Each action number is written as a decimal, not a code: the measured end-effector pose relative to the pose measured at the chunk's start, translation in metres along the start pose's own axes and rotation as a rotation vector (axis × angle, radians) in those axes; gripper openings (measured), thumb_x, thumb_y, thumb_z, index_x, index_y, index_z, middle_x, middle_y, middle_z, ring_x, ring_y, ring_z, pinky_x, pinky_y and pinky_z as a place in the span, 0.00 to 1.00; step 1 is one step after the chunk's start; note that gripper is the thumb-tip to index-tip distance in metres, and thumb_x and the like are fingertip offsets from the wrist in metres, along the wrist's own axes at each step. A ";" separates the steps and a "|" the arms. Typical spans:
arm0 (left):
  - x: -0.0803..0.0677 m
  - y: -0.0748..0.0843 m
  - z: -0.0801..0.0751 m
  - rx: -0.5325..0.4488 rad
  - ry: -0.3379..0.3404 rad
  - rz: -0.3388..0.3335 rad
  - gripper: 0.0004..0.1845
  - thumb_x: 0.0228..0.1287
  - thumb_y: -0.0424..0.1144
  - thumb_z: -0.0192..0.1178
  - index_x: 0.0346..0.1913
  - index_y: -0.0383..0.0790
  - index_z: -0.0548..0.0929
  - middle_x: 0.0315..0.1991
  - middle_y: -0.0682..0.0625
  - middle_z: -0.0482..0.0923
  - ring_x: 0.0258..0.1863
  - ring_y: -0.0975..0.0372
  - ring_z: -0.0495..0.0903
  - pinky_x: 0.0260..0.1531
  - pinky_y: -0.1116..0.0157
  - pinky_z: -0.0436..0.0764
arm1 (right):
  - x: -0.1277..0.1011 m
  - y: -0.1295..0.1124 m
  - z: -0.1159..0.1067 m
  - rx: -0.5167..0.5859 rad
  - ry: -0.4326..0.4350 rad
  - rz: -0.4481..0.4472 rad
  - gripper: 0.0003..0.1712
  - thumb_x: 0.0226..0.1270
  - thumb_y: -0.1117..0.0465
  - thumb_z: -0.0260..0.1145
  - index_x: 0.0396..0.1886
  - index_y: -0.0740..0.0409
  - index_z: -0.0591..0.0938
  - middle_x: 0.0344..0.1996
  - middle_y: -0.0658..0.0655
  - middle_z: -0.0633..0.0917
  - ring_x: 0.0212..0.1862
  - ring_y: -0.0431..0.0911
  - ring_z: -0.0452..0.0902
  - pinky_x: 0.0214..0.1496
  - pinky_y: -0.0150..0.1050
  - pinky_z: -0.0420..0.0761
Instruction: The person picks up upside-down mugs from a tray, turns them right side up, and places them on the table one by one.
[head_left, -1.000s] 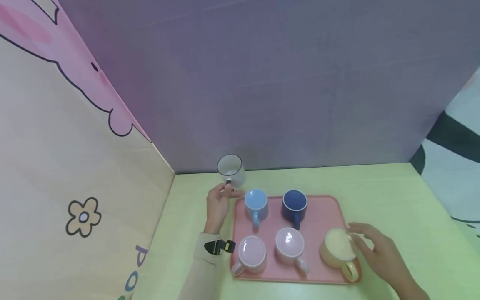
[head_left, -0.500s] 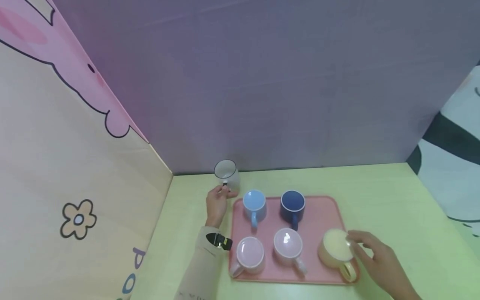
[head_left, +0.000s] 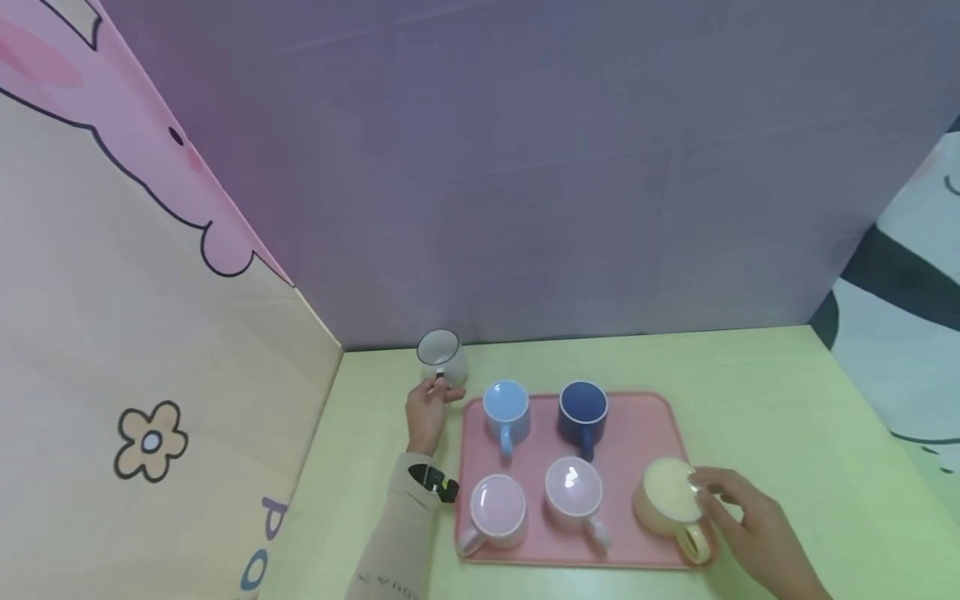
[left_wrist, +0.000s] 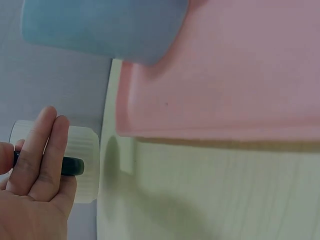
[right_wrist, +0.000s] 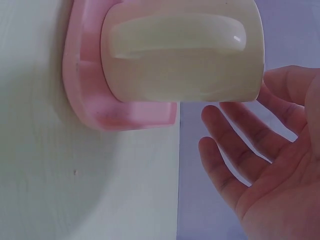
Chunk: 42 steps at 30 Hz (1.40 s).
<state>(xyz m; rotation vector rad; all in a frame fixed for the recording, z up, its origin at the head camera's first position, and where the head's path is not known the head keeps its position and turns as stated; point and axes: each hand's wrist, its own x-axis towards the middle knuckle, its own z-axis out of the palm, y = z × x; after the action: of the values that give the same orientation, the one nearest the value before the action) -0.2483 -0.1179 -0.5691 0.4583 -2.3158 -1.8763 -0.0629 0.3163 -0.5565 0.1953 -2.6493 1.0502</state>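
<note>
My left hand (head_left: 426, 414) grips the black handle of a white mug (head_left: 452, 365) with a dark rim, beyond the tray's far left corner. Two of its fingers stretch past the black handle (left_wrist: 73, 166) in the left wrist view. At the near right of the pink tray (head_left: 630, 417) stands a yellow mug (head_left: 654, 510), upright, handle toward me. My right hand (head_left: 750, 521) is beside it, thumb and forefinger right at the rim. The right wrist view shows the other fingers (right_wrist: 240, 145) loosely spread next to the yellow mug's wall.
On the tray also stand a light blue mug (head_left: 517, 423), a dark blue mug (head_left: 576, 427) and two pale pink mugs, one at the near left (head_left: 501, 527) and one in the near middle (head_left: 570, 508). A grey-purple wall (head_left: 525, 208) rises behind the pale table (head_left: 757, 375).
The white mug in my left hand has come down and a little left, toward the table. My right thumb and forefinger have closed in on the yellow mug's rim. The view shifts slightly.
</note>
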 end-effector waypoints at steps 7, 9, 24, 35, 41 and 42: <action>0.005 -0.010 -0.003 0.021 0.000 -0.009 0.16 0.80 0.40 0.51 0.50 0.30 0.82 0.36 0.44 0.91 0.63 0.49 0.81 0.73 0.44 0.63 | 0.000 -0.002 0.003 0.007 -0.005 0.016 0.17 0.68 0.65 0.71 0.54 0.48 0.84 0.49 0.46 0.88 0.43 0.22 0.77 0.39 0.31 0.81; 0.005 -0.012 -0.003 0.018 -0.001 -0.011 0.16 0.80 0.40 0.51 0.50 0.29 0.82 0.36 0.44 0.91 0.64 0.49 0.80 0.73 0.45 0.64 | 0.001 -0.003 0.003 0.011 -0.007 0.022 0.18 0.67 0.66 0.71 0.54 0.47 0.84 0.50 0.50 0.88 0.42 0.23 0.78 0.39 0.32 0.81; 0.008 -0.012 -0.006 0.008 -0.011 -0.037 0.16 0.79 0.40 0.53 0.50 0.30 0.84 0.35 0.44 0.91 0.64 0.49 0.80 0.77 0.45 0.59 | 0.000 -0.002 0.004 0.030 0.005 0.000 0.19 0.67 0.67 0.71 0.56 0.51 0.83 0.52 0.41 0.86 0.42 0.24 0.81 0.41 0.27 0.82; 0.009 -0.016 -0.007 0.017 -0.043 -0.082 0.16 0.80 0.42 0.53 0.55 0.34 0.84 0.36 0.46 0.91 0.66 0.47 0.78 0.76 0.41 0.58 | -0.005 0.003 0.003 0.053 0.008 -0.001 0.18 0.69 0.66 0.70 0.56 0.48 0.83 0.54 0.20 0.76 0.43 0.24 0.81 0.41 0.22 0.79; 0.008 -0.015 -0.008 0.012 -0.046 -0.092 0.17 0.80 0.43 0.53 0.56 0.35 0.84 0.37 0.45 0.91 0.65 0.47 0.79 0.77 0.42 0.58 | -0.006 0.004 0.005 0.050 0.002 0.006 0.18 0.69 0.67 0.69 0.56 0.48 0.83 0.52 0.21 0.78 0.43 0.23 0.81 0.41 0.26 0.81; 0.008 -0.015 -0.008 0.013 -0.045 -0.091 0.17 0.80 0.42 0.53 0.56 0.35 0.84 0.37 0.44 0.91 0.65 0.47 0.79 0.76 0.42 0.59 | -0.006 0.004 0.005 0.051 0.001 0.009 0.18 0.69 0.67 0.69 0.56 0.48 0.83 0.52 0.22 0.78 0.43 0.23 0.81 0.40 0.28 0.82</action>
<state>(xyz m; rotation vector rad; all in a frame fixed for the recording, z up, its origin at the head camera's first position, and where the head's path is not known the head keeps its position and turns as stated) -0.2509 -0.1303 -0.5829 0.5370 -2.3747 -1.9321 -0.0594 0.3158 -0.5642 0.1941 -2.6267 1.1207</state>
